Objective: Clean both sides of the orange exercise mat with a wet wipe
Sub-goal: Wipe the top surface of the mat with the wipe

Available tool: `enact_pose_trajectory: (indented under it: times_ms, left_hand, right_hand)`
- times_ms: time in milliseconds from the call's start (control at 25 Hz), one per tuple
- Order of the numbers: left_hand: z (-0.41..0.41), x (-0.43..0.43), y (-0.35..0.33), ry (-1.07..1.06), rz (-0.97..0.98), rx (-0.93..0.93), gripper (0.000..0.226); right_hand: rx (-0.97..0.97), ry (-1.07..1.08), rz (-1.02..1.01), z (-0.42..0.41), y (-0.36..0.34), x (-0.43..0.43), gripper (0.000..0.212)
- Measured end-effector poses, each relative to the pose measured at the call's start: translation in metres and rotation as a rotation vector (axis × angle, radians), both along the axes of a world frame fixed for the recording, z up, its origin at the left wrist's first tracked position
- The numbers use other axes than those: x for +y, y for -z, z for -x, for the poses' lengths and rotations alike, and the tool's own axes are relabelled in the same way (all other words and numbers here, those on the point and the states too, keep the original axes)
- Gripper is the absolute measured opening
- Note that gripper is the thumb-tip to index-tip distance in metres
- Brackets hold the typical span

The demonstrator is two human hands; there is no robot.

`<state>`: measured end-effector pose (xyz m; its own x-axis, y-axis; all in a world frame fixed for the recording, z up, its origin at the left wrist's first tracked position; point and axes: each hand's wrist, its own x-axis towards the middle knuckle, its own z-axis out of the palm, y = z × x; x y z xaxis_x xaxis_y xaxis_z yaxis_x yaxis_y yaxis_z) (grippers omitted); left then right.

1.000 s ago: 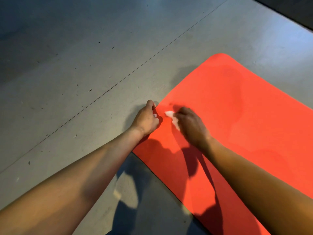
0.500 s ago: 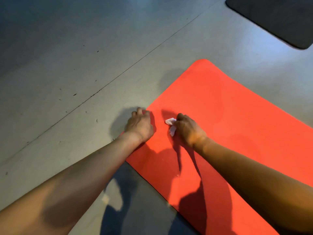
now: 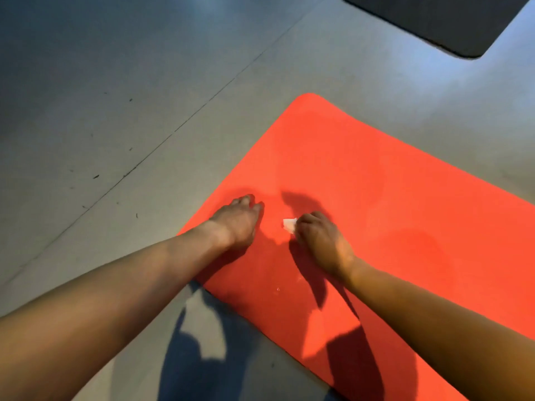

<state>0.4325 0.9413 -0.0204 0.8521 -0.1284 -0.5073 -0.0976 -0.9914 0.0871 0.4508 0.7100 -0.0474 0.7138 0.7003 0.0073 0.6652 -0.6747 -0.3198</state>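
The orange exercise mat (image 3: 376, 198) lies flat on the grey floor, running from the centre to the lower right. My right hand (image 3: 320, 241) rests on the mat with its fingers curled round a small white wet wipe (image 3: 289, 224), whose end sticks out to the left of the knuckles. My left hand (image 3: 240, 219) lies palm down on the mat near its left edge, fingers loosely bent and touching the surface, holding nothing. A narrow gap of mat separates the two hands.
A dark grey mat (image 3: 440, 18) lies on the floor at the top right. A thin seam line (image 3: 162, 149) crosses the grey floor diagonally at the left. Shadows of my arms fall on the floor and on the mat's near edge.
My left hand has come off the mat's left edge and now lies further in on the mat. The right hand with the wipe stays beside it. The view has shifted, showing more of the dark mat.
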Motion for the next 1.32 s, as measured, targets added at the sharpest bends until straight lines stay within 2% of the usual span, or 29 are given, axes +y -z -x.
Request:
enact_pose_trajectory:
  times_ms: [40, 120, 160, 280, 360, 440, 560, 640, 720, 840, 920, 1000, 1080, 1200, 1240, 1320]
  left_hand:
    - [-0.002, -0.005, -0.002, 0.005, -0.012, 0.006, 0.068]
    - [-0.011, -0.019, -0.006, 0.008, -0.015, 0.003, 0.067]
    - [-0.016, -0.028, -0.008, -0.004, -0.003, -0.002, 0.067]
    - [-0.028, -0.059, -0.004, -0.078, 0.068, 0.017, 0.069]
    - [-0.031, -0.078, 0.007, -0.113, 0.061, 0.05, 0.073]
    - [-0.033, -0.088, 0.017, -0.131, 0.011, 0.05, 0.08]
    - [-0.036, -0.091, 0.026, -0.138, -0.019, 0.027, 0.091]
    - [-0.036, -0.091, 0.028, -0.138, -0.004, 0.025, 0.093]
    - [-0.035, -0.092, 0.027, -0.144, 0.001, 0.008, 0.092]
    - [-0.031, -0.091, 0.029, -0.166, 0.025, 0.0, 0.09]
    - [-0.029, -0.089, 0.031, -0.177, 0.039, -0.009, 0.089]
    - [-0.027, -0.087, 0.032, -0.183, 0.044, -0.02, 0.09]
    - [-0.024, -0.088, 0.034, -0.187, 0.047, -0.034, 0.089]
    - [-0.018, -0.093, 0.034, -0.222, 0.052, -0.041, 0.086]
    - [-0.016, -0.094, 0.033, -0.232, 0.048, -0.04, 0.085]
    - [-0.015, -0.096, 0.032, -0.246, 0.044, -0.034, 0.084]
  right_hand:
    - [-0.004, -0.084, 0.022, 0.001, 0.001, -0.002, 0.015]
    - [-0.009, -0.095, 0.029, -0.015, 0.004, -0.012, 0.013]
    - [0.003, -0.006, 0.01, -0.025, 0.003, -0.02, 0.008]
    - [0.018, 0.438, -0.066, -0.061, 0.005, -0.059, 0.016]
    - [-0.014, 0.556, -0.061, -0.066, 0.007, -0.079, 0.015]
    - [-0.007, 0.418, -0.064, -0.051, 0.009, -0.086, 0.014]
    - [0.004, 0.025, -0.09, -0.016, 0.012, -0.088, 0.02]
    - [-0.011, -0.104, -0.053, -0.009, 0.016, -0.092, 0.017]
    - [-0.054, -0.004, -0.061, -0.027, 0.018, -0.099, 0.019]
    - [-0.035, 0.399, -0.047, -0.065, 0.014, -0.11, 0.018]
    - [-0.008, 0.467, -0.027, -0.067, 0.011, -0.105, 0.015]
    - [-0.01, 0.228, -0.069, -0.036, 0.011, -0.09, 0.012]
    - [0.104, -0.111, -0.119, 0.012, 0.01, -0.076, 0.013]
    - [0.153, -0.452, -0.045, 0.047, 0.012, -0.072, 0.019]
    - [0.115, -0.46, -0.019, 0.041, 0.016, -0.075, 0.021]
    - [0.055, -0.284, -0.021, 0.014, 0.021, -0.082, 0.021]
